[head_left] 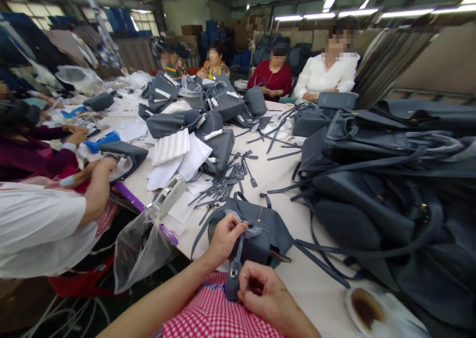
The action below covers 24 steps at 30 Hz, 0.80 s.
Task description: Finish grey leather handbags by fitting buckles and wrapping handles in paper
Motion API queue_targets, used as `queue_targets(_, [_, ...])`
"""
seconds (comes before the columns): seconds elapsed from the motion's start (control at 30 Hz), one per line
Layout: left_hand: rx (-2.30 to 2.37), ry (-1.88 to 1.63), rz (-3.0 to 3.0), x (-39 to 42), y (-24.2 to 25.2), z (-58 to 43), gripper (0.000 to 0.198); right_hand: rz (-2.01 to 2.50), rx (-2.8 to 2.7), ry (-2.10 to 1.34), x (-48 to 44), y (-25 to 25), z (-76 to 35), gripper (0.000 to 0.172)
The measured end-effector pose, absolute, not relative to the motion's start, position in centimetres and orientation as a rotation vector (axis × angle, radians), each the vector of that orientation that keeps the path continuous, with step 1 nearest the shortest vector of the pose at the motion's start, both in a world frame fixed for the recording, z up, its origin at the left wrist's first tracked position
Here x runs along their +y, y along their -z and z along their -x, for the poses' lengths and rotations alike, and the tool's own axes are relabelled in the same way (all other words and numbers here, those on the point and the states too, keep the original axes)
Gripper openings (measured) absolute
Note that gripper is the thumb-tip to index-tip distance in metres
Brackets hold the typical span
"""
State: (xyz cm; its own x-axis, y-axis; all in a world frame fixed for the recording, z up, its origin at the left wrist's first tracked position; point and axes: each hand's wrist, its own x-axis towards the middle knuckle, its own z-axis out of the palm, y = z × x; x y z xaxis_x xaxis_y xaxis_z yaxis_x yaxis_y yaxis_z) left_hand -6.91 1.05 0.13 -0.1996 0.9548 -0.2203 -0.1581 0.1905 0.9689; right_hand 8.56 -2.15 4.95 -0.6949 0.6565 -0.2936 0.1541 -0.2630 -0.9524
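A dark blue-grey handbag (273,229) lies on the table in front of me, with a short zip and a looped handle. My left hand (227,235) is closed above it, pinching the upper end of a narrow grey strap (240,248). Thin clear plastic (254,230) bunches beside those fingertips. The strap hangs down to a metal buckle (234,269) and a wider leather tab (232,287) over my checked apron. My right hand (265,291) is curled, its fingertips together at the tab's right edge.
Loose grey straps (230,176) lie beyond the bag. A large pile of handbags (353,194) rises on the right. A cup of brown liquid (366,308) stands near front right. White foam sheets (171,147) lie left of centre. A co-worker's arm (94,194) is close on the left.
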Motion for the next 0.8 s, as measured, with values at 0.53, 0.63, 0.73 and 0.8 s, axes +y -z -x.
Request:
queue_targets(0.53, [1.128,-1.168,-0.900,5.5,-4.9,7.6,0.031,1.091,-1.659,-1.674,-1.4,-4.3,-6.0,0.018])
queue_targets(0.63, [1.086,-1.206,-0.927,7.3,-5.9,7.0,0.033,1.115,-1.752,-1.489,-0.5,-4.6,-5.4,0.018])
queue_targets(0.73, [1.147,-1.268,-0.821,7.2,-4.8,6.7,0.037,1.327,-1.877,-1.305,0.1,-2.9,-5.0,0.022])
queue_targets(0.8, [1.226,-1.251,-0.748,6.4,-3.5,7.0,0.039,1.466,-1.873,-1.264,0.4,-0.9,-4.9,0.024])
